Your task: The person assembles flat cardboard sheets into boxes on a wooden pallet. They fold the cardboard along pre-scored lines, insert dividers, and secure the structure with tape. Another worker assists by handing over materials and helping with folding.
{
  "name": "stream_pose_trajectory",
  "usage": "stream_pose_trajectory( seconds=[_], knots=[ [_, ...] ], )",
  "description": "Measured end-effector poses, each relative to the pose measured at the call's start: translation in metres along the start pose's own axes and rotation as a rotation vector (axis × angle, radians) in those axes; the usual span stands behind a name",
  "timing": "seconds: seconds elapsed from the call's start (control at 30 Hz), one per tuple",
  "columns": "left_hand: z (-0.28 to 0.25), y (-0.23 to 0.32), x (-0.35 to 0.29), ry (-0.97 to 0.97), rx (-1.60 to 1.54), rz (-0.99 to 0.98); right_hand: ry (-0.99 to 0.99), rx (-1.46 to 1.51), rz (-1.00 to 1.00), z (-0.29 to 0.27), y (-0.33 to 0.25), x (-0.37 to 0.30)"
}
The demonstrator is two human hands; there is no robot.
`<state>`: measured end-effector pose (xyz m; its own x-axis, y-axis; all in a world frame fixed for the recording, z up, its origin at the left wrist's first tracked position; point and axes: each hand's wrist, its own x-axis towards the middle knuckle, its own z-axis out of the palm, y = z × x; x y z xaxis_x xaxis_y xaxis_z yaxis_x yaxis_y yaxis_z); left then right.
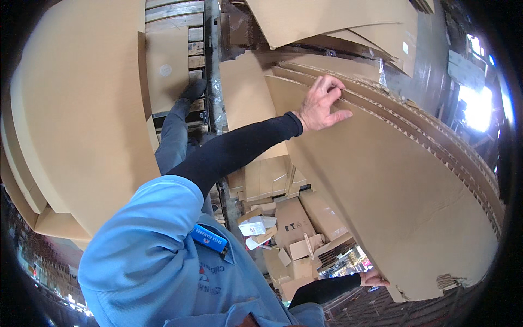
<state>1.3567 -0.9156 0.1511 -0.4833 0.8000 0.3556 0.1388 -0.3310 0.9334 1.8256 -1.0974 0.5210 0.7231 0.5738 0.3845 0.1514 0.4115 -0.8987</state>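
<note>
Several large brown corrugated cardboard sheets (381,180) stand tilted together on my right, their fluted edges showing along the top and far side. My left hand (324,106) reaches across and grips the upper edge of the front sheets. Its fingers curl over the edge, while the thumb lies spread on the front face. Lower down, my right hand (374,278) holds the near edge of the front sheet, its fingertips partly hidden by the cardboard. The bottom corner of that sheet is torn and ragged.
Large flat cardboard (87,109) is stacked on my left. Beyond it lies a wooden pallet (180,19), with my dark shoe (193,90) beside it. Opened boxes and scraps (294,223) are heaped low between me and the sheets. More cardboard (338,22) lies at the far side.
</note>
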Motion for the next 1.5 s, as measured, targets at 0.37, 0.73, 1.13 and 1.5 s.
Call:
stream_pose_trajectory(
  seconds=[0.37, 0.73, 1.13, 1.5],
  knots=[
    [-0.007, 0.011, -0.016, -0.066, 0.006, 0.029, -0.028, -0.025, 0.017, 0.007, 0.008, 0.005],
    [-0.022, 0.024, -0.03, -0.071, -0.011, -0.019, -0.012, -0.029, 0.016, 0.008, 0.002, -0.002],
    [-0.071, 0.023, -0.063, -0.152, -0.064, 0.042, -0.064, -0.042, 0.062, 0.021, 0.011, -0.013],
    [-0.075, -0.003, -0.01, -0.39, 0.012, 0.168, -0.219, 0.056, 0.193, 0.01, -0.003, -0.011]
  ],
)
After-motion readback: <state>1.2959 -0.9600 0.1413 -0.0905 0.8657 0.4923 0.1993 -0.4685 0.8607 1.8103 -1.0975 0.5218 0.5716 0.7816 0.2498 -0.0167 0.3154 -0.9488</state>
